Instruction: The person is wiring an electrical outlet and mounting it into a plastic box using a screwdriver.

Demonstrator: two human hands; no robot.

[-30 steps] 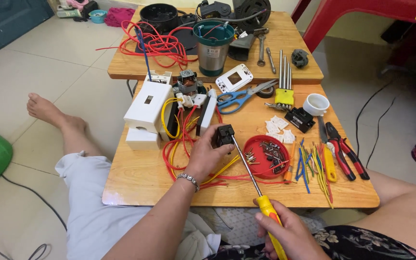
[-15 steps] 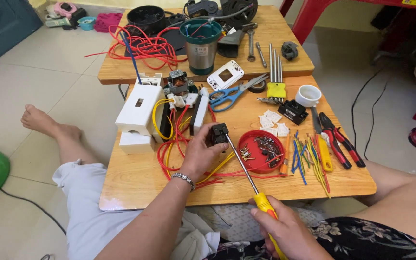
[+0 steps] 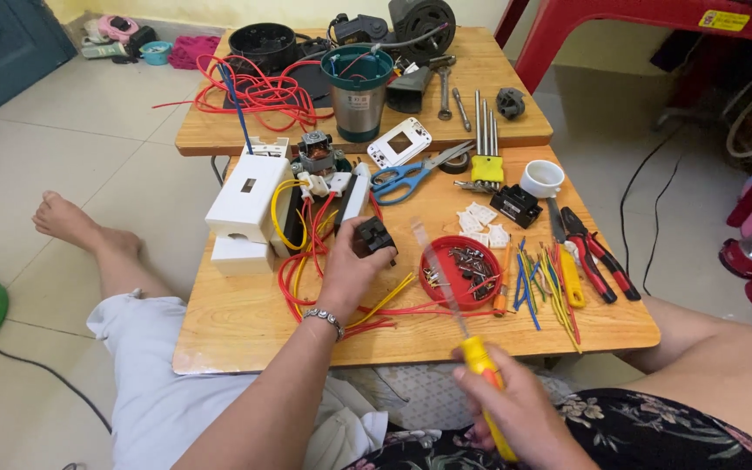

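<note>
My left hand (image 3: 346, 271) grips a small black electrical part (image 3: 374, 235) above the near wooden table (image 3: 245, 322), among red and yellow wires (image 3: 306, 252). My right hand (image 3: 515, 409) holds a yellow-handled screwdriver (image 3: 480, 365) near the table's front edge. Its blurred shaft points up and to the left toward the black part, its tip apart from it. A red dish of screws (image 3: 463, 271) lies just right of my left hand.
A white plastic housing (image 3: 245, 204) with a small motor stands at the left. Blue scissors (image 3: 406, 174), pliers (image 3: 598, 257), coloured wire offcuts (image 3: 537, 278) and a white cup (image 3: 541, 178) lie to the right. The far table carries a green cylinder (image 3: 357, 91) and red cable (image 3: 254, 91).
The screwdriver has drawn back from the black part and now swings blurred in my right hand. My left hand stays on the part.
</note>
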